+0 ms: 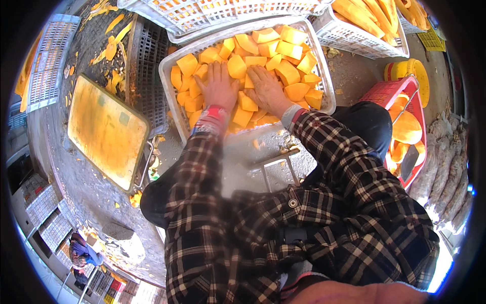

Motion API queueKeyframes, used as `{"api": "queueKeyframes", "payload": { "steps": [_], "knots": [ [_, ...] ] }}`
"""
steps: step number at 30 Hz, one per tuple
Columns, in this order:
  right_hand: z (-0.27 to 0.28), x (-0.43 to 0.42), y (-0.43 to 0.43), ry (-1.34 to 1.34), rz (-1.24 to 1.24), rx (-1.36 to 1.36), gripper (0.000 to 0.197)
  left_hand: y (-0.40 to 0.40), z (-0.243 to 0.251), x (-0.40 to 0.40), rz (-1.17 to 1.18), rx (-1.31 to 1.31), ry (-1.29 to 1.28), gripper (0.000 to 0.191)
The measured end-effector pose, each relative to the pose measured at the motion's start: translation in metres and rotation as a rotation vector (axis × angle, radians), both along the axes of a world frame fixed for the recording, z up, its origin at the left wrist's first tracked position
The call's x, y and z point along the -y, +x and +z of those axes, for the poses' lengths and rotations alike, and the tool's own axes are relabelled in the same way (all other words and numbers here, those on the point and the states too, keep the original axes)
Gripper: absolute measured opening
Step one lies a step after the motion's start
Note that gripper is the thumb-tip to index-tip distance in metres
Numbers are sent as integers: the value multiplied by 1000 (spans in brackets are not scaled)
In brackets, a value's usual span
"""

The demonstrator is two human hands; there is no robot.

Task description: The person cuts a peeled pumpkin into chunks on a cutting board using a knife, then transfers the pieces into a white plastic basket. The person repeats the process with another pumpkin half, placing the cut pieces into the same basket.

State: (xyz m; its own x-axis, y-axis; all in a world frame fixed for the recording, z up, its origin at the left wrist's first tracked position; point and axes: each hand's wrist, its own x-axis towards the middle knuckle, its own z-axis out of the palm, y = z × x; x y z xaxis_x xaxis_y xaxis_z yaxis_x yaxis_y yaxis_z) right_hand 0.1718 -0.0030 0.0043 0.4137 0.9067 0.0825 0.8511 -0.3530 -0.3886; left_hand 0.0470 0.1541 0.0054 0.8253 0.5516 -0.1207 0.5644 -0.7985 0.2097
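Observation:
A white plastic crate full of cut orange pumpkin chunks lies before me. My left hand rests palm down on the chunks at the left of the crate, fingers spread. Beside it, my right hand lies flat over chunks nearer the middle, its fingers pointing up and left. Neither hand grips a piece that I can see; what is under the palms is hidden.
A stained cutting board with a metal handle stands at left. At right, a red basket holds peeled pumpkin and a dark blade, near a yellow bucket. Peeled pumpkins fill another crate. Far lower left, a person bends over.

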Motion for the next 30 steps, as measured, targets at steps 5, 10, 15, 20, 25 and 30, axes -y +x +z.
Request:
{"api": "queueKeyframes", "payload": {
  "steps": [5, 10, 15, 20, 25, 30],
  "knots": [
    [12, 16, -9, 58, -78, 41, 67, -38, -9, -50, 27, -2, 192, 62],
    [29, 15, -18, -334, 241, 62, 62, -18, -23, -82, 119, -45, 208, 54],
    [21, 24, 35, -251, 103, 120, 68, -7, 2, -37, 146, -72, 249, 58],
    [29, 83, 16, -360, 56, 117, 80, -21, 22, 80, -404, -214, -159, 74],
    [37, 93, 20, -435, 116, 217, 65, -47, 16, 45, -447, -239, -39, 72],
    [36, 62, 34, -356, 56, 167, 51, -64, 23, -6, -346, -137, -83, 58]
  ]
}}
